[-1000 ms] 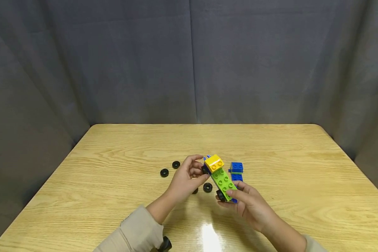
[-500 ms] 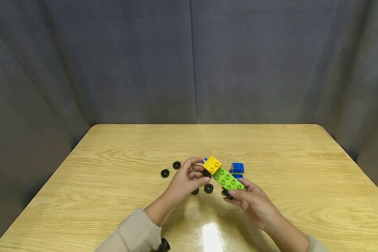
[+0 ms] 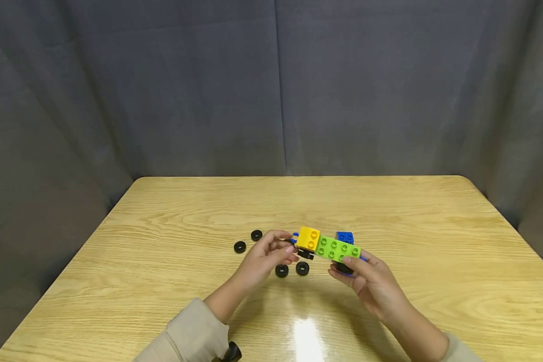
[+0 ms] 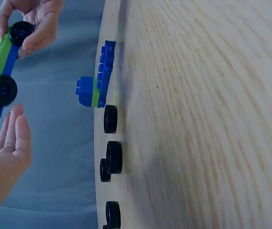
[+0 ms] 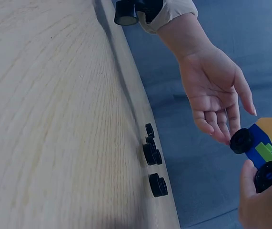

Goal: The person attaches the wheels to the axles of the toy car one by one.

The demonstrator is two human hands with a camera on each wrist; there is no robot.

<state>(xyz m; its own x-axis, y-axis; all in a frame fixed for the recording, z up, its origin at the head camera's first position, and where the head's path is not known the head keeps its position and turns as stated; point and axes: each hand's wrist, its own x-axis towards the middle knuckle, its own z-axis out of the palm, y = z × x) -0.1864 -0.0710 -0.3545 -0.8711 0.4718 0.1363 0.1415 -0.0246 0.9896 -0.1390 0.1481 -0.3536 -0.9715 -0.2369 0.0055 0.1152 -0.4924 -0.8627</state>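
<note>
My right hand [image 3: 375, 286] grips the rear of a toy brick truck, its thumb on the green studded bed [image 3: 339, 248] and fingers beneath. A yellow brick [image 3: 307, 238] forms the truck's front, over a blue base. Two black wheels [image 4: 21, 33] show along one side in the left wrist view. My left hand [image 3: 267, 256] is by the front end, palm turned up and fingers loosely extended in the right wrist view. Its fingertips [image 5: 221, 136] come close to the front wheel [image 5: 241, 141]. The truck is held above the table.
Several loose black tyres, such as the one nearest the truck [image 3: 302, 268], lie on the wooden table [image 3: 163, 281]. A second toy of blue bricks [image 4: 88, 90] with a green layer stands behind the held truck. A black cylindrical device [image 3: 232, 352] sits at my left cuff.
The truck has turned from a steep diagonal to nearly level across the head view, its rear swinging up and right with my right hand. My left hand stays near its front end.
</note>
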